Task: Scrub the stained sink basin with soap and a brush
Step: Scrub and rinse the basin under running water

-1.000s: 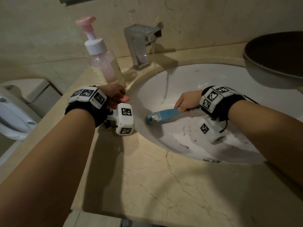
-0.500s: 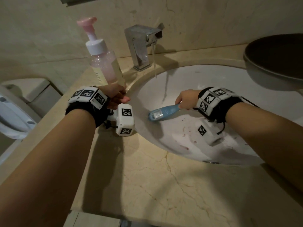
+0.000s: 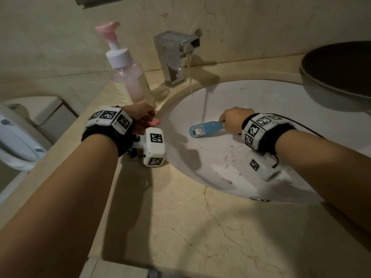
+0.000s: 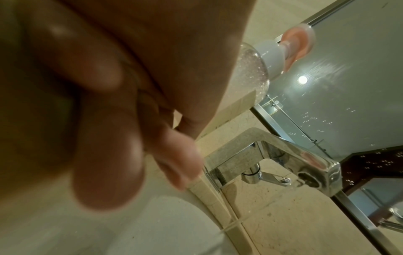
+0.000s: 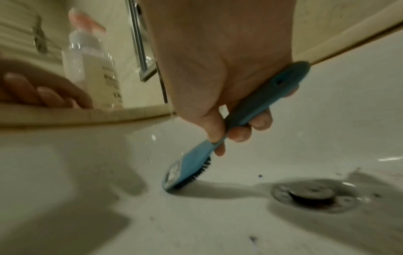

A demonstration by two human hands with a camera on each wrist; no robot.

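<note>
My right hand (image 3: 225, 121) (image 5: 235, 132) grips the handle of a blue brush (image 3: 204, 130) (image 5: 191, 165). Its dark bristles touch the left slope of the white sink basin (image 3: 261, 93) (image 5: 305, 138). Reddish stains (image 3: 226, 179) mark the near wall, and dark specks lie around the drain (image 5: 314, 195). A clear soap bottle (image 3: 130, 77) (image 4: 257, 72) (image 5: 93, 69) with a pink pump stands on the counter to the left. My left hand (image 3: 147, 120) (image 5: 43, 93) rests on the counter rim beside its base, fingers loose. Water runs from the chrome faucet (image 3: 176, 57) (image 4: 272, 155).
The beige marble counter (image 3: 200, 227) wraps around the basin. A dark round bowl (image 3: 341, 73) overhangs the back right of the sink. A white toilet (image 3: 16, 137) stands below the counter's left edge. A tiled wall rises behind the faucet.
My right hand has slid the brush a little farther back and to the right in the basin. The left hand has stayed on the rim.
</note>
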